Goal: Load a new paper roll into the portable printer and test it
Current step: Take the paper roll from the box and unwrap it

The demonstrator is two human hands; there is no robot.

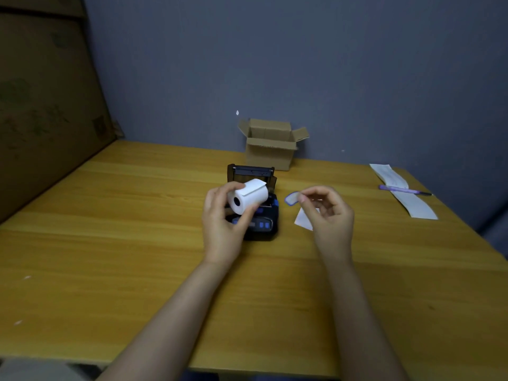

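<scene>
While my left grip (222, 215) clamps the paper roll (248, 195) above the open printer (264, 224) mid-bench, right grip (327, 213) pinches a peeled sticker (291, 198). Roll looks light, crushable; hold by its round sides.

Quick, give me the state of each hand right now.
Left hand: closed around the white paper roll, held above the open black printer.
Right hand: fingertips pinching a small blue-edged sticker.

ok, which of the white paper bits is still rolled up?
The paper roll in the left hand, above the open printer. The long strip under the pen lies flat.
</scene>
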